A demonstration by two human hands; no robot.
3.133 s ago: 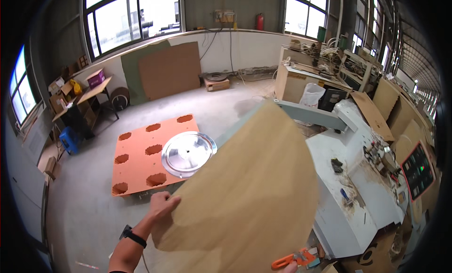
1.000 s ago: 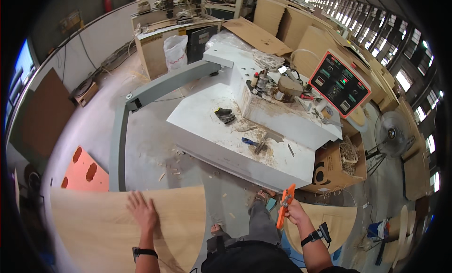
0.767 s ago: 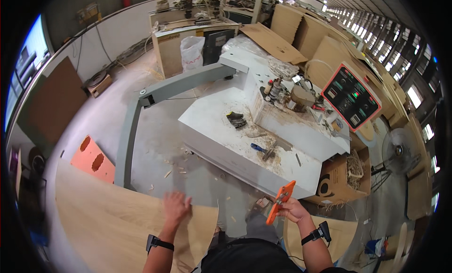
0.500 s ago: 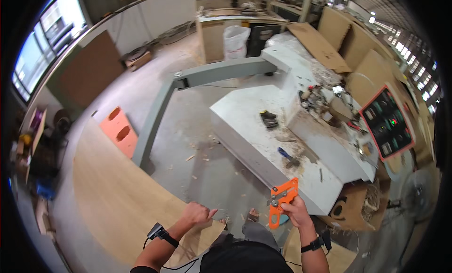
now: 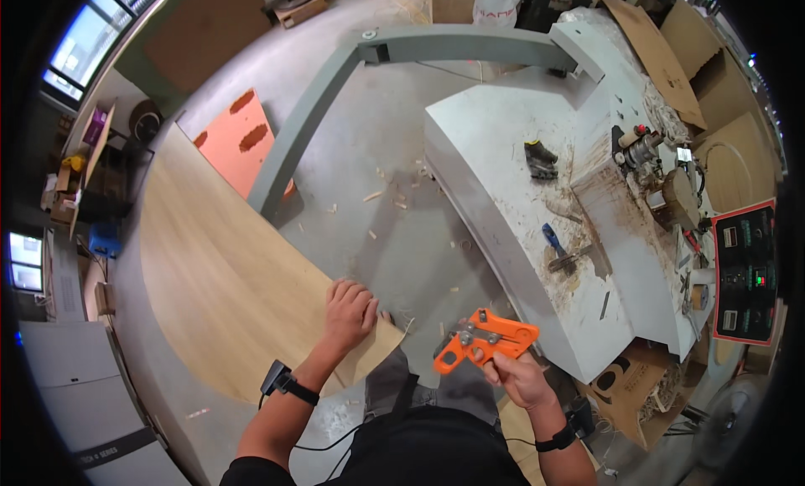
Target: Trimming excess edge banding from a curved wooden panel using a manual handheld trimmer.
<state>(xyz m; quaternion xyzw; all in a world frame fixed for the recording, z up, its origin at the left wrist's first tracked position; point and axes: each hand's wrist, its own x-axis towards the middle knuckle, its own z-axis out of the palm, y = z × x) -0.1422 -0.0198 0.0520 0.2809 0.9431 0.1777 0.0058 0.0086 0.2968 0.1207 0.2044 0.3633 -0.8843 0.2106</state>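
My left hand is at the right edge of a large, pale wooden board with a curved outer edge. Its fingers curl over that edge and the fingertips are hidden. In my right hand is an orange edge-banding trimmer with metal knobs and a finger loop. The thumb and fingers close on its lower side. The trimmer is held in the air, apart from the board, between my legs and the white machine bed.
On the right stands a white machine with a work glove, a blue-handled scraper and shavings on top. A control panel hangs beside it. A grey bent beam crosses beyond the board, near an orange-red panel. Wood scraps litter the floor.
My left hand has gone from a raised thumb to curling over the board's edge. The trimmer has turned from upright to lying more sideways in my right hand. The view has tilted down.
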